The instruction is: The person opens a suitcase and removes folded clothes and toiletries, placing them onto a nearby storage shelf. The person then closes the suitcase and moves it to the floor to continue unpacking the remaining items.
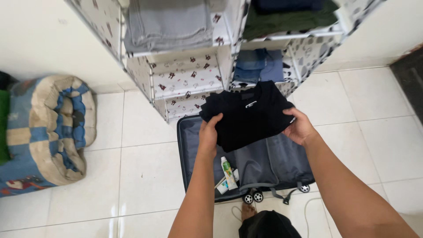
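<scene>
Holding: we grip a folded black shirt (249,115) over the open suitcase (282,165)
Left hand (209,134): pinching the shirt's left edge, fingers curled on top
Right hand (300,128): clamped on the shirt's right edge
Suitcase: on the white tile floor, tubes (228,174) in its near-left corner
Far: fabric shelf unit (185,72) with folded clothes
Left: round cushion bed (48,132), well apart

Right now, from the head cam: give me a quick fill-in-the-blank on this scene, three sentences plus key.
1. The left hand and right hand together hold a folded garment whose colour is ____.
2. Below the garment, an open ____ with small wheels lies on the tiled floor.
3. The tube with the green band lies inside it, toward the ____ hand's side.

Missing words: black; suitcase; left
</scene>
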